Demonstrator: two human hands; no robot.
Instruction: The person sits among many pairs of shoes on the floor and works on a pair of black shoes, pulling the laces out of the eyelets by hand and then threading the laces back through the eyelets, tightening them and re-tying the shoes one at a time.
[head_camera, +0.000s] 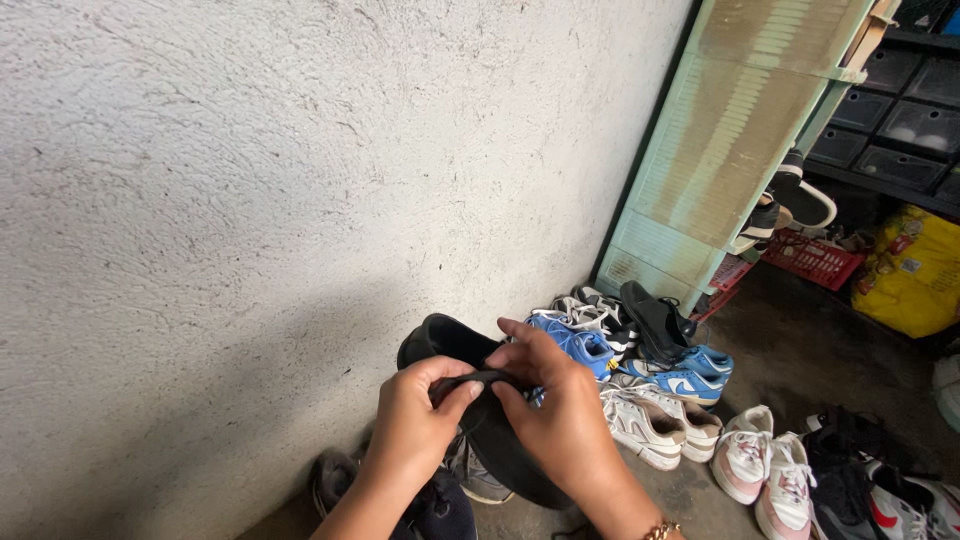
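Note:
A black shoe (447, 341) is held up in front of a rough white wall, low in the middle of the head view. My left hand (415, 420) grips it from the left, thumb and fingers pinching a dark strap or tongue at its opening. My right hand (556, 400) holds the same shoe from the right, fingers curled over the strap and the upper. A gold bracelet (661, 528) shows on my right wrist. The shoe's lower part is hidden behind my hands.
A pile of sneakers lies on the floor to the right: blue ones (575, 342), white ones (655, 425), a pink-and-white pair (765, 465). A pale green shelf unit (730, 140) leans at the upper right, with a red basket (812, 258) and a yellow bag (912, 270) beyond. Dark shoes (440, 505) sit below my hands.

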